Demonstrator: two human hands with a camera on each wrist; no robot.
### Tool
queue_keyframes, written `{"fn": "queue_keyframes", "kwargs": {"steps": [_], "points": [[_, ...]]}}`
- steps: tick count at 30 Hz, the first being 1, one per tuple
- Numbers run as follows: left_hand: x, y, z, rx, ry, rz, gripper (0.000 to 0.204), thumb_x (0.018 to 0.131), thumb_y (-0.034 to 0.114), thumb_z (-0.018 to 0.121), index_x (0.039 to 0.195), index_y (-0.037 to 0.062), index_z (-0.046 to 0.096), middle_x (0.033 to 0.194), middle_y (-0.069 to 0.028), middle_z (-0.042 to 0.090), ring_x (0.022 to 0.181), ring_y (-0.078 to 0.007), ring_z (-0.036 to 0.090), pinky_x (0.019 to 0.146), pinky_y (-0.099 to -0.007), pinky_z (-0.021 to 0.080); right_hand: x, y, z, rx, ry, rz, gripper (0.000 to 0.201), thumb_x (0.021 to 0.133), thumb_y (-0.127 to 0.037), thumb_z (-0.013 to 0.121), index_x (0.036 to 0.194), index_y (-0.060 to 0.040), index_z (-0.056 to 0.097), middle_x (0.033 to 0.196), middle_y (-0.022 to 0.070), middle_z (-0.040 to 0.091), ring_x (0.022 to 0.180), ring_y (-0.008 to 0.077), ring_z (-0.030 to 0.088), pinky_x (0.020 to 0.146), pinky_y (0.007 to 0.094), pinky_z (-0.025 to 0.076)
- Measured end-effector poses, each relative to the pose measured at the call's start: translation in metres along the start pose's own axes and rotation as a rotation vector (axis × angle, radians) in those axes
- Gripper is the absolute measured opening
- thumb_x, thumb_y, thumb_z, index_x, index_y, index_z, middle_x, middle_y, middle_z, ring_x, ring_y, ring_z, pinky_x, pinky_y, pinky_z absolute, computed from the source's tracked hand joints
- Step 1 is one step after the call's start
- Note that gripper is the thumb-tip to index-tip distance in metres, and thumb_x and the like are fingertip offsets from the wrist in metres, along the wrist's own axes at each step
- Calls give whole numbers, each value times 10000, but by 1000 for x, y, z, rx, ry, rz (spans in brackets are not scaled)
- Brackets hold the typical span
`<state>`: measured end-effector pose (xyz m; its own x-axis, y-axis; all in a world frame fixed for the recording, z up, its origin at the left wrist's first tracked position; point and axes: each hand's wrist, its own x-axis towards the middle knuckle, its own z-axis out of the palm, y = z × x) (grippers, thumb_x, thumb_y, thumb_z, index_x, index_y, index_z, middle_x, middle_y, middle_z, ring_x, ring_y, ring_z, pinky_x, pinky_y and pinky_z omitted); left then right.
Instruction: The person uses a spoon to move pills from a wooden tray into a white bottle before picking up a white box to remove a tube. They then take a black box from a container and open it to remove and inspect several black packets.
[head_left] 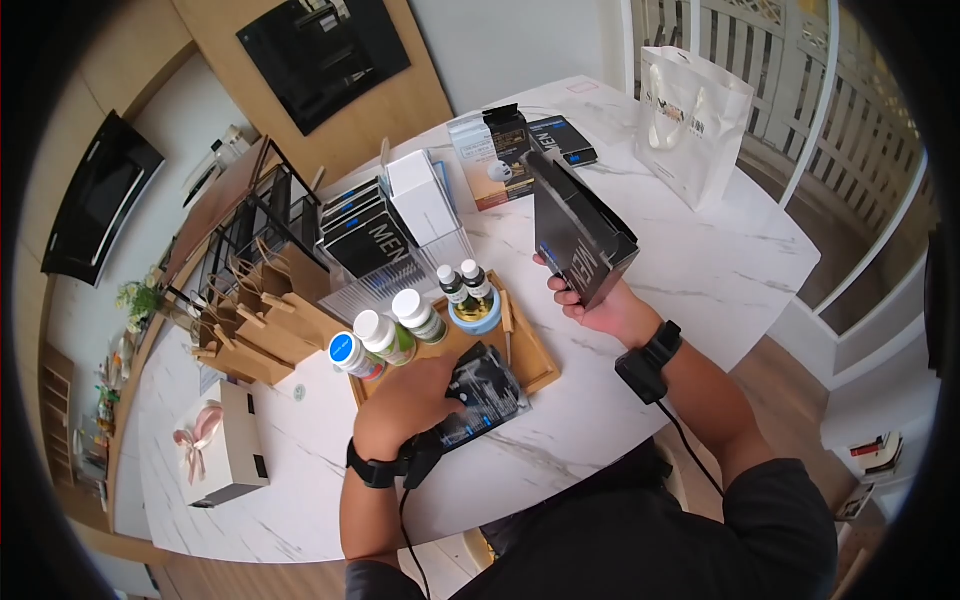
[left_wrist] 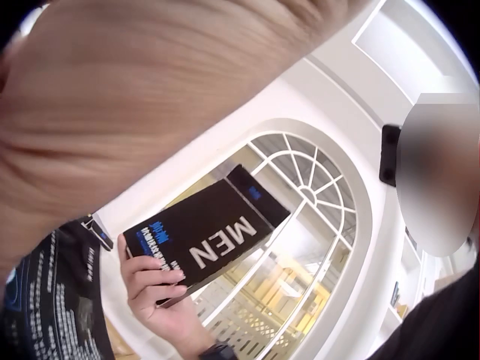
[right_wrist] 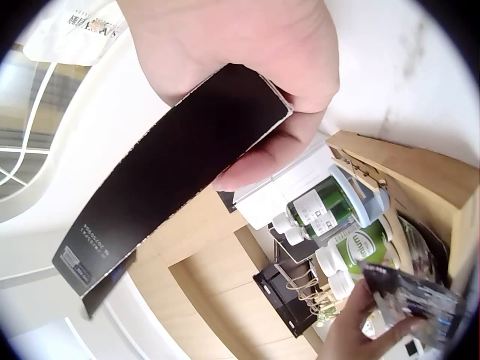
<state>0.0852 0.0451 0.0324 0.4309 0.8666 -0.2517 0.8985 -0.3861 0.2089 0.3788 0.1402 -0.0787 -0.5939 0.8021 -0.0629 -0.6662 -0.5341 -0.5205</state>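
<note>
My right hand (head_left: 622, 314) grips a black cardboard box (head_left: 572, 240) marked MEN and holds it up over the right of the table. Its fingers wrap the lower end, and an open flap shows at the upper end. In the left wrist view the lettered face of this box (left_wrist: 202, 232) is plain. With my left hand (head_left: 408, 398) I hold a glossy black printed packet (head_left: 488, 398) by its side, over the front of a wooden tray (head_left: 545, 372). From the right wrist view, thumb and fingers pinch the packet (right_wrist: 420, 304).
On the tray stand white-capped bottles (head_left: 418, 316) and a blue bowl (head_left: 478, 322) with two small dark bottles. Behind are a clear rack of MEN boxes (head_left: 365, 245), an upright carton (head_left: 490, 160) and a white paper bag (head_left: 690, 125). Brown bags (head_left: 265, 325) and a ribboned box (head_left: 225, 445) stand left.
</note>
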Motion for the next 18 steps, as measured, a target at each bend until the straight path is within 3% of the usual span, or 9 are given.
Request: {"fn": "queue_keyframes", "kwargs": {"steps": [2,4,8,9,10,12,14,16,18], "points": [[-8,3,-16,-78,-50,3,420,761,243,774,1059,14,587,915,-165,661,908,-347,637,784,-406,485,-5,-2,11,18,-45,21,334,989,-432,453,1084,-139,582,898,45,625,685,128,561,529,269,430],[-20,2,-34,-354,-24,247,351,806,159,724,1100,20,592,909,-177,673,871,-368,643,758,-408,492,-7,1,27,-127,257,-132,321,984,-437,487,1050,-143,597,872,36,651,646,125,602,468,278,419],[-46,-8,-62,-576,-42,407,401,837,80,721,1197,-17,571,893,-139,687,821,-247,674,733,-303,490,6,5,24,-131,272,-74,359,973,-462,516,1029,-118,601,794,51,671,554,159,616,413,320,412],[-52,-4,-66,-803,-81,406,403,858,40,704,1225,-45,558,965,-101,699,882,-146,653,785,-253,474,5,6,28,-193,292,-97,387,975,-464,516,1024,-89,602,778,56,668,553,165,617,413,321,416],[-56,-2,-65,-805,-75,400,403,858,40,704,1225,-45,558,965,-101,699,882,-146,653,785,-253,474,4,6,29,-195,287,-90,387,975,-464,516,1024,-89,602,778,56,668,553,165,617,413,321,416],[-61,4,-59,-1168,55,353,406,882,23,674,1259,-53,545,1068,-86,689,961,-111,617,842,-240,460,3,7,29,-335,285,-143,401,982,-446,513,1033,-59,603,776,57,667,558,161,626,415,320,438],[-56,14,-59,-1203,135,337,405,910,40,645,1290,-44,533,1099,-71,675,978,-95,594,863,-231,451,1,6,29,-360,268,-141,395,986,-422,516,1054,-44,605,806,55,672,607,147,642,466,310,477],[-49,15,-59,-1075,293,137,391,929,65,626,1295,-35,533,1089,-62,677,963,-78,581,859,-229,452,-1,6,36,-386,252,-139,390,991,-399,520,1075,-28,607,837,53,678,657,132,658,517,300,516],[-41,10,-56,-1017,340,108,359,944,88,611,1283,-18,560,1058,-42,680,910,-59,573,828,-225,463,-2,6,47,-365,309,-143,354,998,-341,525,1111,-16,609,931,47,684,787,103,672,674,271,554]]}}
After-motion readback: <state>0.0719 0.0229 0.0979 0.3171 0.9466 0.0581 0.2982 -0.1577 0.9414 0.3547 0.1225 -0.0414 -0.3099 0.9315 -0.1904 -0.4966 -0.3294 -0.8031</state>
